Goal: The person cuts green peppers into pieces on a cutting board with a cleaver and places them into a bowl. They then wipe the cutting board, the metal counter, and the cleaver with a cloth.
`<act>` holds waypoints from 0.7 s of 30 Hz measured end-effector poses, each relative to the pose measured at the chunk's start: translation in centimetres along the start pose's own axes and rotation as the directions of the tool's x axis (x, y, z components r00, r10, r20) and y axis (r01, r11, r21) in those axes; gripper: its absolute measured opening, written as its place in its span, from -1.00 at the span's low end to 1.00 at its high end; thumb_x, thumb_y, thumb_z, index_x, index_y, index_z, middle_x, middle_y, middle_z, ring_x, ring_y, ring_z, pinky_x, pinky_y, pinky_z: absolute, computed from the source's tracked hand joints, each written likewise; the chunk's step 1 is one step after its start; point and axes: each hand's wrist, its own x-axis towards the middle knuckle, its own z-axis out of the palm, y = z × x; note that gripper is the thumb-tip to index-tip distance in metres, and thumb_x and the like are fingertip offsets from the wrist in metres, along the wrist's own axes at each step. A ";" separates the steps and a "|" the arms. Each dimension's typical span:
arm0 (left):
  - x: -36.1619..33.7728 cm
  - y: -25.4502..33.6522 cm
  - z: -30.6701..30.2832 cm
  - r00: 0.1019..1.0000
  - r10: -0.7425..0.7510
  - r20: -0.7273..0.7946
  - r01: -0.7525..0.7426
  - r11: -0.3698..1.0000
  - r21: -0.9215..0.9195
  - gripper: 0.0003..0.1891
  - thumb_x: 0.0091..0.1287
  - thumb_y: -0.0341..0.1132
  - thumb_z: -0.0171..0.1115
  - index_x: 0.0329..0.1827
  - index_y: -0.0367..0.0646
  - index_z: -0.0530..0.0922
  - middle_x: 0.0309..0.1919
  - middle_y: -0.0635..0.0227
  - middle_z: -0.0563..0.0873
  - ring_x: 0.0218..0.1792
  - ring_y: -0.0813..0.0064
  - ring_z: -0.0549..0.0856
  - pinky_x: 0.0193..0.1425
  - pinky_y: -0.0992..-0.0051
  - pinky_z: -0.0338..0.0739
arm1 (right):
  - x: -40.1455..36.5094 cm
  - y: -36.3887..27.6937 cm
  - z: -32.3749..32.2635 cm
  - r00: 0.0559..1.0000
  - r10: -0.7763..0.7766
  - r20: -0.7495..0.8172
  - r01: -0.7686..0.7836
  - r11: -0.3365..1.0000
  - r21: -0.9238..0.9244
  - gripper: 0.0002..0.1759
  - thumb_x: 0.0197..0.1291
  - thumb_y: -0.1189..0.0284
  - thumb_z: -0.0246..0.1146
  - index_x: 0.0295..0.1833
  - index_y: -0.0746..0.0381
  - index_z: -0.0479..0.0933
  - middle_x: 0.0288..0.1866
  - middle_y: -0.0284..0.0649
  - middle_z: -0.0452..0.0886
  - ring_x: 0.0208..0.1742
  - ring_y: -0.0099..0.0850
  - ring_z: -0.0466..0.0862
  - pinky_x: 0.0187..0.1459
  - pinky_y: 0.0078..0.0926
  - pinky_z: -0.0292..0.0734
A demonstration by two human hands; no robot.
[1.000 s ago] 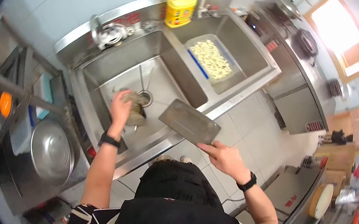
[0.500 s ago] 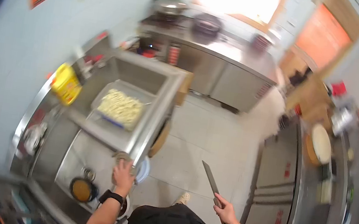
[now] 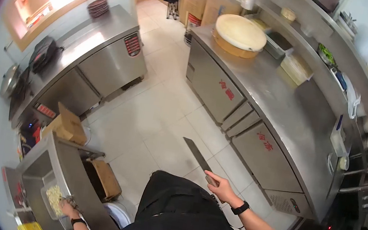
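My right hand [image 3: 223, 189] grips the handle of a broad cleaver [image 3: 197, 155], its blade pointing up and away over the tiled floor [image 3: 156, 111]. My left hand [image 3: 67, 208] trails behind me at the lower left, over the sink edge [image 3: 61, 156]. It is closed on a small grey scouring pad [image 3: 70, 201], close to the tray of pale cut pieces [image 3: 54, 196] in the sink. I am facing a long steel counter [image 3: 280, 110] to the right.
A round wooden chopping block [image 3: 238, 35] stands on the counter's far end, with containers and bottles along its shelf. A second steel unit [image 3: 102, 55] with pots lines the left wall. Cardboard boxes [image 3: 68, 126] sit by the sink, a white bucket [image 3: 121, 212] below.
The view has swung right from the sink to the opposite counter. My left hand has left the sink basin and stays back at its edge; the cleaver stays in my right hand.
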 end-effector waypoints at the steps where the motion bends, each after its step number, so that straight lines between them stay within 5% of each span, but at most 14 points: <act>1: 0.0 1.3 1.7 0.983 -0.180 -0.023 0.177 0.980 -0.096 -0.62 0.31 -0.32 0.04 0.19 -0.16 0.37 -0.17 0.17 0.63 -0.43 0.27 0.67 -0.50 0.34 0.56 | 0.4 0.7 -0.8 0.998 0.039 -0.055 -0.036 0.998 0.051 -0.38 0.10 0.57 0.20 0.33 -0.01 0.36 0.03 -0.22 0.60 -0.10 -0.54 0.56 -0.04 -0.55 0.48; 3: -2.8 6.8 8.1 0.987 -0.131 0.089 0.146 0.969 -0.199 -0.59 0.30 -0.40 0.03 0.23 -0.17 0.39 -0.03 0.20 0.59 -0.20 0.29 0.66 -0.20 0.34 0.58 | 2.1 0.8 -2.7 0.963 0.254 -0.089 -0.237 0.957 0.170 -0.39 0.11 0.58 0.22 0.32 0.01 0.37 0.09 -0.20 0.58 0.01 -0.55 0.54 0.05 -0.56 0.43; 5: -7.2 14.5 16.3 0.969 -0.080 0.235 0.135 0.964 -0.229 -0.54 0.29 -0.44 -0.01 0.30 -0.18 0.35 0.11 0.20 0.54 0.03 0.29 0.59 0.07 0.33 0.53 | 4.6 1.5 -4.5 0.963 0.201 -0.179 -0.162 0.964 0.213 -0.40 0.11 0.58 0.23 0.32 0.05 0.38 0.10 -0.21 0.57 0.04 -0.55 0.52 0.08 -0.58 0.41; 11: -11.6 25.2 44.3 0.727 0.159 0.668 0.103 0.937 -0.334 -0.44 0.17 -0.47 0.05 0.32 -0.21 0.29 0.18 0.17 0.48 0.13 0.29 0.52 0.20 0.37 0.42 | 15.9 0.2 -13.3 0.909 0.123 -0.397 -0.013 0.963 0.269 -0.44 0.10 0.64 0.20 0.28 0.17 0.40 0.16 -0.21 0.54 0.15 -0.48 0.50 0.19 -0.51 0.35; 14: -13.6 28.7 59.2 0.625 0.122 0.771 0.111 0.964 -0.243 -0.41 0.11 -0.54 0.07 0.31 -0.20 0.31 0.18 0.19 0.47 0.15 0.33 0.51 0.20 0.40 0.42 | 21.1 -3.2 -18.1 0.853 0.154 -0.500 0.062 0.919 0.389 -0.42 0.11 0.70 0.15 0.30 0.25 0.30 -0.23 -0.26 0.55 -0.38 -0.54 0.55 -0.38 -0.60 0.50; 15: -14.6 30.0 64.5 0.578 0.084 0.812 0.146 0.968 -0.205 -0.40 0.10 -0.56 0.07 0.31 -0.20 0.32 0.19 0.20 0.47 0.15 0.34 0.50 0.21 0.41 0.41 | 22.7 -4.2 -19.2 0.831 0.146 -0.537 0.099 0.911 0.401 -0.40 0.11 0.71 0.14 0.30 0.25 0.25 -0.38 -0.29 0.47 -0.54 -0.62 0.46 -0.57 -0.67 0.37; 21: -21.6 32.3 96.6 0.220 0.196 0.956 0.107 0.969 -0.223 -0.34 0.07 -0.59 0.14 0.34 -0.15 0.29 0.18 0.23 0.48 0.18 0.39 0.48 0.21 0.44 0.42 | 23.0 -4.3 -22.3 0.685 0.341 -0.644 0.071 0.849 0.524 -0.35 0.10 0.73 0.12 0.33 0.26 0.15 -0.41 -0.22 0.48 -0.58 -0.53 0.46 -0.58 -0.62 0.39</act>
